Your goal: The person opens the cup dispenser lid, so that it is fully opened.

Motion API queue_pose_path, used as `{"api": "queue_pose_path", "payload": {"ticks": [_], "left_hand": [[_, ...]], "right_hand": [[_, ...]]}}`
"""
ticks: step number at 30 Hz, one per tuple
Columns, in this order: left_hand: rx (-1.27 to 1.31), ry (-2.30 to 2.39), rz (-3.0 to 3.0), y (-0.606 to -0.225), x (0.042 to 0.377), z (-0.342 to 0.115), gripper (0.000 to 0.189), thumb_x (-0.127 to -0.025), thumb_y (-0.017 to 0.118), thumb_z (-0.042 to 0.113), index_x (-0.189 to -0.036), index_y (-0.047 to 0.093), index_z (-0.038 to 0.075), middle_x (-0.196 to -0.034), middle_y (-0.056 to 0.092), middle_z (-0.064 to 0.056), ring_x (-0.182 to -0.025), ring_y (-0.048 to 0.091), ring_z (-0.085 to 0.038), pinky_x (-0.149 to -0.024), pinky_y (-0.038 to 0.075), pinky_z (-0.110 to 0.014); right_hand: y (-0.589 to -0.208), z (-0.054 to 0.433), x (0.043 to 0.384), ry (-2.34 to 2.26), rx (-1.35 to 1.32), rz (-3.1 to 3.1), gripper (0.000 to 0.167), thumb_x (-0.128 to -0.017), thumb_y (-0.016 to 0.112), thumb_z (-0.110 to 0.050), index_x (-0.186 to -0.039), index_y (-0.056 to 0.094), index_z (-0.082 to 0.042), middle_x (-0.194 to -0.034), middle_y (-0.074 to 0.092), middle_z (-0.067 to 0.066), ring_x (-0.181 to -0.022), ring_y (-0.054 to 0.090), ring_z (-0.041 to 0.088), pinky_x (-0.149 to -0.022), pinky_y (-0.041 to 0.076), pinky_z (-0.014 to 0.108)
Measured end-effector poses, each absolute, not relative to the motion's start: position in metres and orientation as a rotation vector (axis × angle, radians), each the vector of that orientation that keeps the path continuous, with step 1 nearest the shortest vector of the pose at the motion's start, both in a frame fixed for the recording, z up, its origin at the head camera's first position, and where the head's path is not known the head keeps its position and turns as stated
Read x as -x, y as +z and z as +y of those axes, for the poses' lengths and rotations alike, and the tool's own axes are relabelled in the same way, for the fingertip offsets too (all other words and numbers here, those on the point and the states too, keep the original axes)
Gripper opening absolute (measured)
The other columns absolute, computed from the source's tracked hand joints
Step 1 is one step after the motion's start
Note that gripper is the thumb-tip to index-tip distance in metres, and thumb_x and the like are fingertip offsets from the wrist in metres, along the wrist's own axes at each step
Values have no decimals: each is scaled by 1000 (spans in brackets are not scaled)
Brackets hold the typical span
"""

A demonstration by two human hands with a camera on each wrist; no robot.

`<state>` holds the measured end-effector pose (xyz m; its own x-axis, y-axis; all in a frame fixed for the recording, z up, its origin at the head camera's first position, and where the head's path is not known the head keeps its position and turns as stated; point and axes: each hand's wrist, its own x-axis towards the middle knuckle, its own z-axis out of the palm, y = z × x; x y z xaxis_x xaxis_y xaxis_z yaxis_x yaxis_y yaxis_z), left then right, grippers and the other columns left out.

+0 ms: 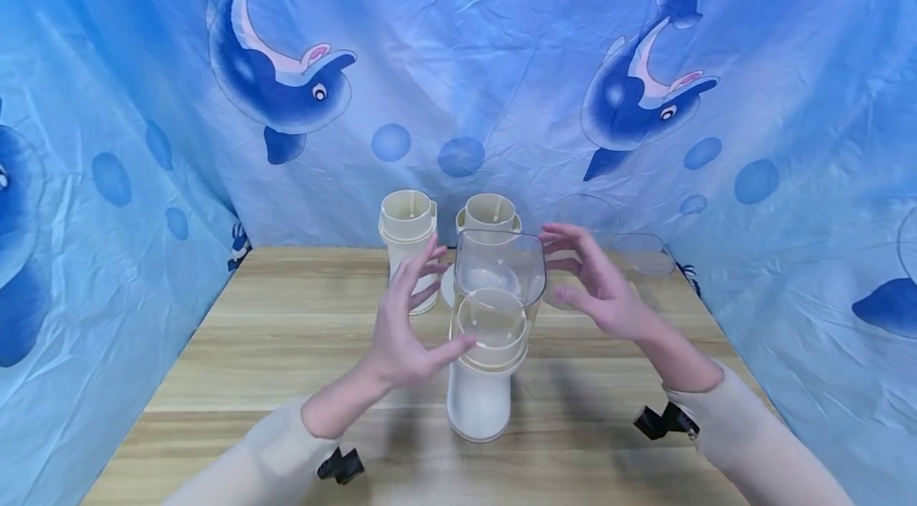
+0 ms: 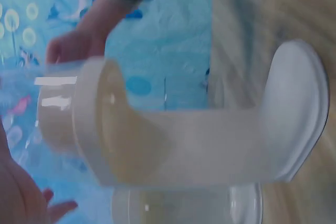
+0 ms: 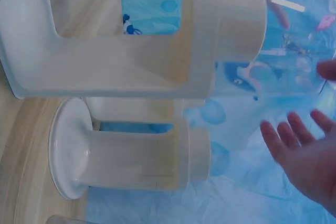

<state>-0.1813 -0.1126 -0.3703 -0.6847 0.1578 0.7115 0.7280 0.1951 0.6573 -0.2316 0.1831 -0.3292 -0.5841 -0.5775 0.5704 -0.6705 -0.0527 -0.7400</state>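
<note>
A white stand [image 1: 478, 402] with a flat foot and a cream ring top stands upright in the middle of the table. Around its top sits a clear container [image 1: 501, 263] with an open, rounded-square rim. To its left my left hand [image 1: 404, 323] is spread, thumb in front of the container and fingers beside it. My right hand [image 1: 598, 283] lies to its right, fingers loosely bent, fingertips close to the rim. In the right wrist view, the right hand [image 3: 310, 156] has a gap between it and the container wall. Neither hand grips anything.
Two similar white stands, one at the back left [image 1: 408, 231] and one at the back centre [image 1: 489, 212], stand behind the front one. Another clear container [image 1: 648, 253] is at the back right. A blue dolphin-print curtain [image 1: 458, 52] encloses the wooden table [image 1: 265, 347].
</note>
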Motion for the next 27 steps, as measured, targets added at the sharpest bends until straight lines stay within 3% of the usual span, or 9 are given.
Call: {"api": "queue_pose_path", "payload": {"ticks": [4, 8, 13, 21, 27], "left_hand": [[1080, -1675, -1941, -367, 204, -122, 108, -74, 84, 6, -167, 29, 5, -165, 41, -24, -142, 52, -45, -113, 52, -58], [1226, -1788, -1934, -366, 216, -123, 102, -80, 81, 0, -167, 26, 1, -163, 42, -30, -143, 56, -36, -113, 54, -54], [1188, -1834, -1880, -366, 213, -117, 104, -72, 86, -9, -162, 33, -3, -149, 56, -31, -129, 66, -20, -102, 63, -44], [1142, -1766, -1891, -368, 213, -116, 103, -71, 86, -5, -161, 36, 0, -149, 57, -28, -134, 62, -27, -102, 63, -47], [1159, -1789, -1898, -369, 213, -117, 101, -73, 83, -7, -161, 35, 1, -147, 59, -27, -134, 63, -25, -99, 64, -48]], "right_hand": [[-330, 185, 216, 1696, -1291, -2113, 65, -90, 54, 24, -151, 33, 15, -143, 54, 2, -130, 57, 14, -106, 56, 25], [-333, 181, 202, 1669, -1286, -2167, 65, -94, 54, 22, -154, 33, 11, -151, 50, 5, -133, 56, 12, -106, 56, 24], [-334, 175, 198, 1662, -1229, -2199, 65, -97, 56, 15, -157, 33, 6, -155, 48, 5, -135, 55, 10, -102, 58, 24], [-336, 178, 200, 1772, -1228, -2127, 63, -96, 55, 18, -154, 32, 11, -154, 50, -2, -131, 56, 12, -99, 57, 22], [-339, 177, 197, 1796, -1256, -2113, 60, -95, 53, 19, -151, 31, 16, -150, 49, -5, -129, 57, 7, -97, 58, 21]]}}
